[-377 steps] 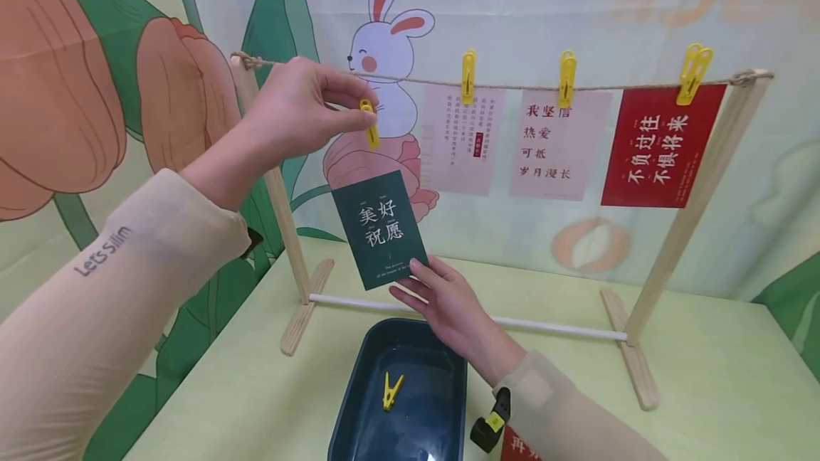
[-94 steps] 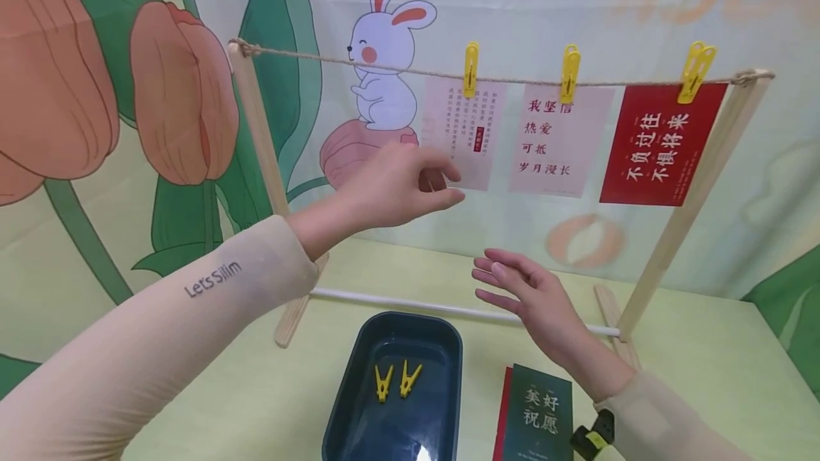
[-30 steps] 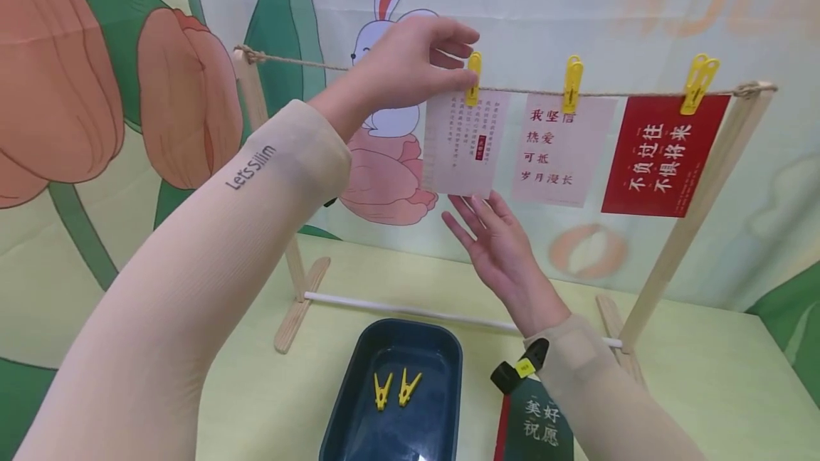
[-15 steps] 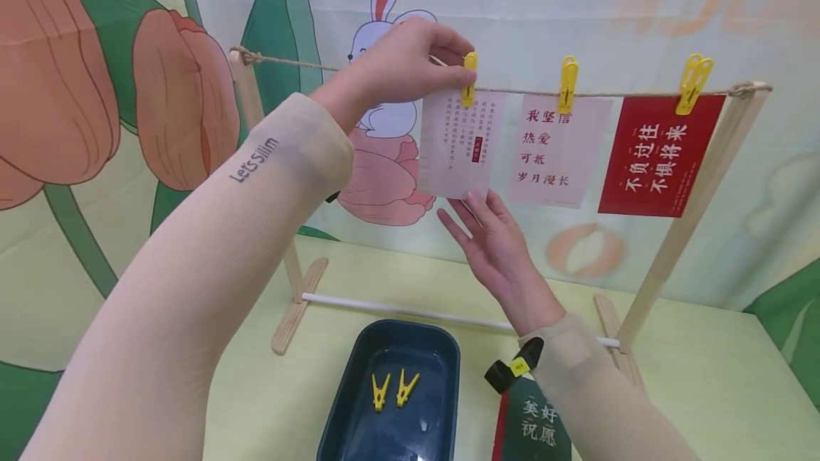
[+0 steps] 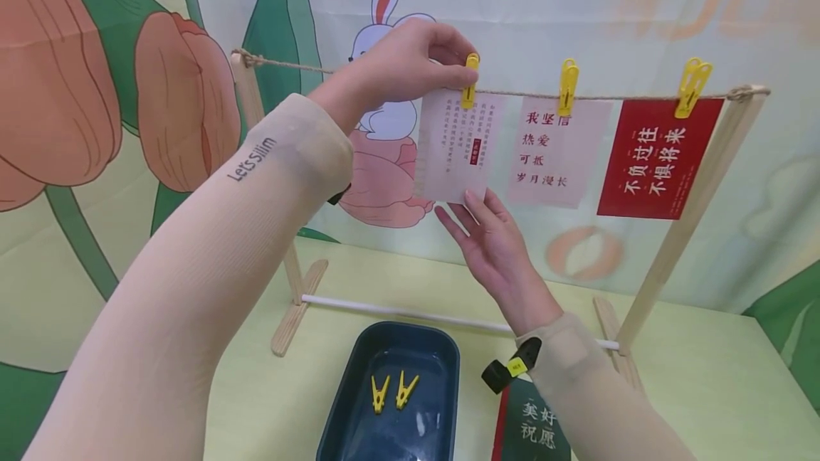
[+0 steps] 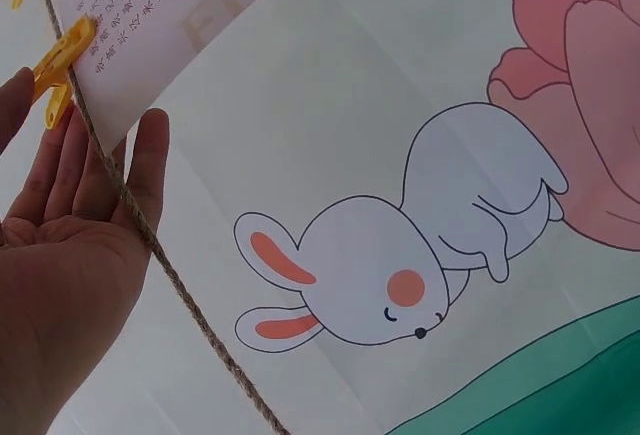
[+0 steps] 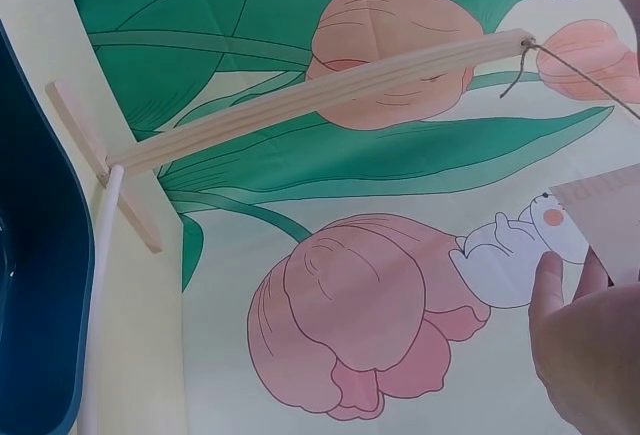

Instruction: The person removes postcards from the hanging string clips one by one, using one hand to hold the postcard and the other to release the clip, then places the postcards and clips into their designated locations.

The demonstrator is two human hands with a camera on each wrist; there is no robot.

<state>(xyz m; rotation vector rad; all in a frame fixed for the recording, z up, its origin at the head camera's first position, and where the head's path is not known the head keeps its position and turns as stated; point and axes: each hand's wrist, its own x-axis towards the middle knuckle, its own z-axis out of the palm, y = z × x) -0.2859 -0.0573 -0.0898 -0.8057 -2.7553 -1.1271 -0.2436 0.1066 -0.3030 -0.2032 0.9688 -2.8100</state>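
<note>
Nearest on the desk (image 5: 711,365), a blue tray (image 5: 384,440) holds 2 yellow clips (image 5: 380,397), a green card (image 5: 520,432) beside it. Beyond, the right hand's (image 5: 492,251) grip pinches the pink card's (image 5: 458,151) bottom edge; the left hand's (image 5: 413,62) pinches the upper clip (image 5: 470,93) at the rope (image 5: 519,94).

Staged tabletop (image 5: 724,375) set, room type unclear: printed rabbit-and-tulip backdrop (image 5: 532,6) across far side, 1 wooden rack (image 5: 665,269) before it, 3 cards (image 5: 560,151) clipped on cord (image 5: 512,93).

free: above rope (image 5: 520,93), left clip (image 5: 469,97) to middle clip (image 5: 568,87) | tight: below, left card (image 5: 456,151) beside middle card (image 5: 556,151)
</note>
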